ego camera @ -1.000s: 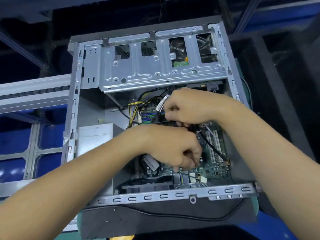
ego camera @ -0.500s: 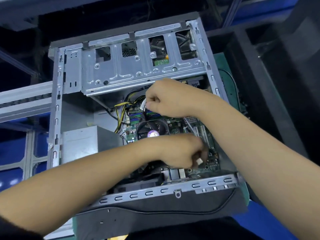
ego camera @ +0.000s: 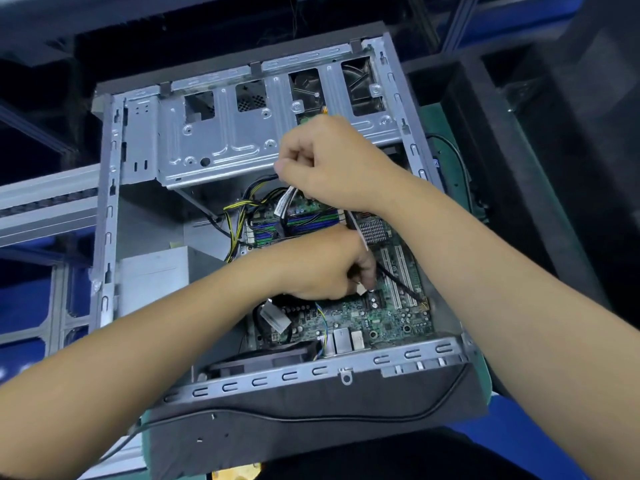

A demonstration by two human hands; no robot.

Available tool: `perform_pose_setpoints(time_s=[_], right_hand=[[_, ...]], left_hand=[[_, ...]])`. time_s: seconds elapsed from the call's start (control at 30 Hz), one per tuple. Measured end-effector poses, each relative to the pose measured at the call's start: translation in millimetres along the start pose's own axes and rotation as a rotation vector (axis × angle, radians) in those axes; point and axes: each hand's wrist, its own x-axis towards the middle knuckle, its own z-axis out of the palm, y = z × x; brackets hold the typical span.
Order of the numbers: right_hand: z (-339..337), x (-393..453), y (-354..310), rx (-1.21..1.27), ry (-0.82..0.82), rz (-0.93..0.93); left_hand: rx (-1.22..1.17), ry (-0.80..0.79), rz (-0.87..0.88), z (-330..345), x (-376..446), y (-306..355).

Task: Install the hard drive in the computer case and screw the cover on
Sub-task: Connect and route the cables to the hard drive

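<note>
grey computer case [ego camera: 104, 216] lying open-side up, long axis front-to-back

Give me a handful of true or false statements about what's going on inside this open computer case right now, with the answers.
1. Both hands are inside the open computer case. True.
2. The right hand rests flat and open on the drive cage. False: its fingers are curled, pinching a cable below the cage.
3. The left hand works low over the circuit board, fingers curled at a small white connector. True.
4. The side cover is already screwed on. False: the case is open and the board shows.
5. A yellow and black wire bundle lies left of the right hand. True.
</note>
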Motion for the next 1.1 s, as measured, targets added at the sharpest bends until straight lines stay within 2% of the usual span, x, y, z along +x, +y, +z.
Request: perform_pose_setpoints(time_s=[0.13, 0.27, 0.47, 0.6, 0.83, 1.1], right_hand=[[-1.1, -0.7, -0.9, 0.007, -0.003, 0.006], [-1.5, -0.6, -0.6, 0.008, 0.0, 0.012], [-1.1, -0.4, 0.1, 0.007, 0.004, 0.021], [-0.5, -0.6, 1.2, 0.001, 0.008, 0.01], [-0.1, -0.5, 2.9, -0.013, 0.018, -0.004], [0.5, 0.8, 4.7, -0.004, 0.018, -0.009]], left_hand=[[0.033, 0.015, -0.015, 1.5, -1.1, 2.3], [0.254, 0.058, 0.039, 14.0, 5.1, 4.8], [0.555, -0.003, 0.138, 20.5, 9.0, -2.0], [0.609, -0.049, 0.087, 24.6, 9.7, -3.0], [0.539, -0.001, -0.021, 35.8, 12.4, 1.3], [0.487, 0.081, -0.038, 40.9, 14.0, -0.5]])
